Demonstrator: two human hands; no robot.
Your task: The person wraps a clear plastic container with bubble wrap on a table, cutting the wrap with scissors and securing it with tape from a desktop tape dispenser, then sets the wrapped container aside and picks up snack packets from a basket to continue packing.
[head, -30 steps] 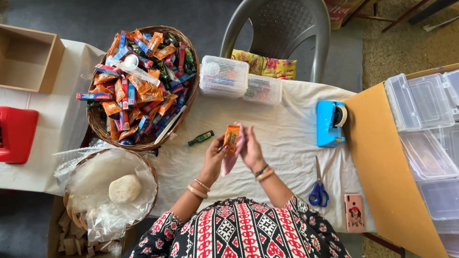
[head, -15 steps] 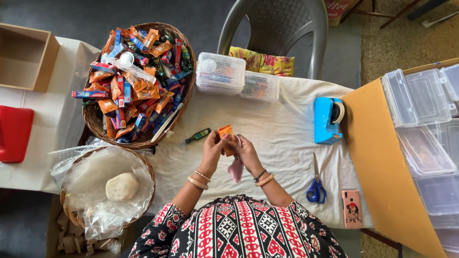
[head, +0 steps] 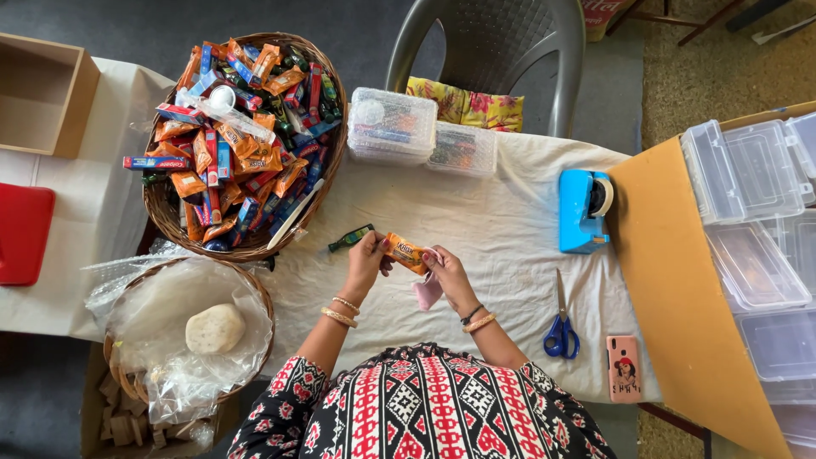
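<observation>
Fingers (head: 384,248) of both hands pinch the orange packet (head: 406,252) between them.

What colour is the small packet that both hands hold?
The small packet is orange, seen in the head view, held between the left hand and right hand.

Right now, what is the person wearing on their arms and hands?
Both forearms are bare. The left wrist has two thin gold-coloured bangles. The right wrist has a gold-coloured bangle and a thin dark band. The fingernails look painted, though they are too small to be sure. The top is patterned red, black and white.
</observation>
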